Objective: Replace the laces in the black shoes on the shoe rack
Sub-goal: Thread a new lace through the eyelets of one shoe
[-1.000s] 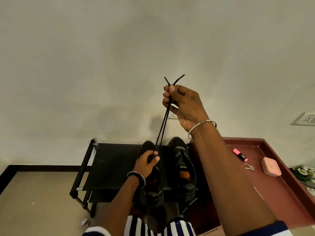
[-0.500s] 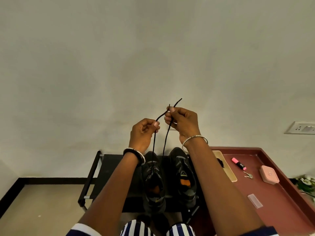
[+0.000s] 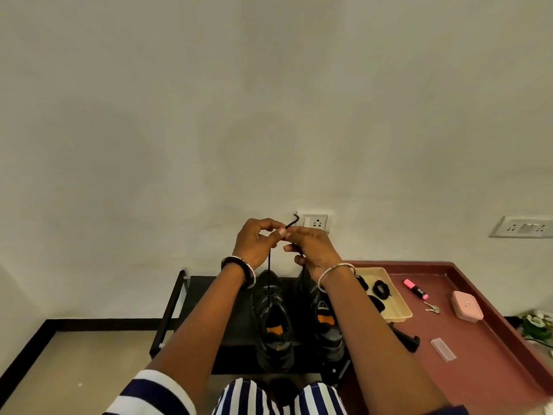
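Both our hands are pinching the black lace (image 3: 269, 271) in front of the wall (image 3: 269, 115), fingertips almost touching. Our left hand (image 3: 254, 245) is holding one strand and our right hand (image 3: 314, 250) is curling round the other. A bent lace tip (image 3: 294, 219) is sticking up between them. The left strand is dropping to the left black shoe (image 3: 273, 339), which is sitting beside the right black shoe (image 3: 329, 333) on the shoe rack (image 3: 194, 287).

We are judging that the ends are being evened or crossed for a knot. Doing it well means holding both strands equally taut, pulling straight up from the eyelets, and not letting the tip slip.

Black on black is hiding the eyelets, so we cannot tell how many are threaded. Our right wrist is covering the right shoe's toe, and where the right-hand strand is ending is unclear. Dark coils (image 3: 381, 288) are lying in the beige tray (image 3: 401, 298) on the red table (image 3: 478, 348); whether they are laces we cannot say.
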